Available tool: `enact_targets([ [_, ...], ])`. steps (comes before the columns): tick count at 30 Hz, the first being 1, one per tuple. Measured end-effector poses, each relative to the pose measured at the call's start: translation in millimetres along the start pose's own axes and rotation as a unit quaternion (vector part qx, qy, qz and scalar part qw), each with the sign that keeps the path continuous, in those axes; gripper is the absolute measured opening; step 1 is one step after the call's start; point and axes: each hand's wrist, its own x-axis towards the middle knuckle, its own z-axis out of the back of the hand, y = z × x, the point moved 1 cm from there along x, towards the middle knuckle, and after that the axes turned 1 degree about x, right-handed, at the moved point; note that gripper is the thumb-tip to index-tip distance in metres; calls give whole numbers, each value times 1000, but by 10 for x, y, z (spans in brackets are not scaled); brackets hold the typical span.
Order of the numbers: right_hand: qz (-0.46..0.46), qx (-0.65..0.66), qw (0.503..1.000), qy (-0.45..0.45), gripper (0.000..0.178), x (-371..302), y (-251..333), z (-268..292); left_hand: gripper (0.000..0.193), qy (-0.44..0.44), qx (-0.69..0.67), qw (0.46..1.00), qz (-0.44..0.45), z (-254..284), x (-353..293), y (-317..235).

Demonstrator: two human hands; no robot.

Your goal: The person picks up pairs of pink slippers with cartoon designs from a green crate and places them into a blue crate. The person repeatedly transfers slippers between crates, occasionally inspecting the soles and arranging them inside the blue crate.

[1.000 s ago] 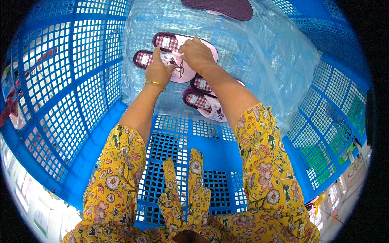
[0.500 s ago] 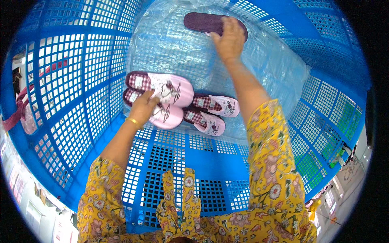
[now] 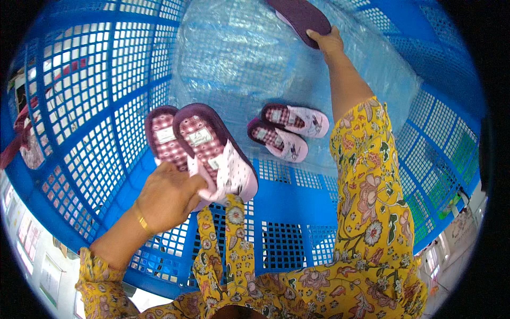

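Observation:
My left hand (image 3: 169,195) grips a pair of pink slippers (image 3: 229,167) with maroon checked insoles, lifted toward me on the left. Its fingers close over the pink uppers, and the toes point to the lower right. At the far side of the basket, my right hand (image 3: 330,42) pinches the end of another slipper (image 3: 304,20), whose dark maroon sole faces up. Only a little of that slipper's pale upper shows. Between my hands a second pair of pink slippers (image 3: 297,121) lies side by side on the plastic sheet, insoles up.
A large blue plastic basket (image 3: 130,178) with lattice walls surrounds the slippers. Clear crinkled plastic sheeting (image 3: 228,58) covers much of its bottom. Hanging ties of my yellow flowered garment (image 3: 234,239) dangle over the near wall. Pale floor and blurred things appear outside the basket.
My left hand has raised its pair of slippers toward me and turned them. My right hand has moved to the slipper's right end and gripped it, tilting it. The middle pair appears farther right.

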Motion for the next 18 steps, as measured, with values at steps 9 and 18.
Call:
enact_targets([
  [9, 380, -179, 908, -10, 49, -1194, 97, 313, 25, -87, 12, 996, 22, 276, -582, -702],
  [18, 176, -186, 960, 112, 50, -2330, -612, 628, 19, -92, 25, 994, 45, 200, -512, -587],
])
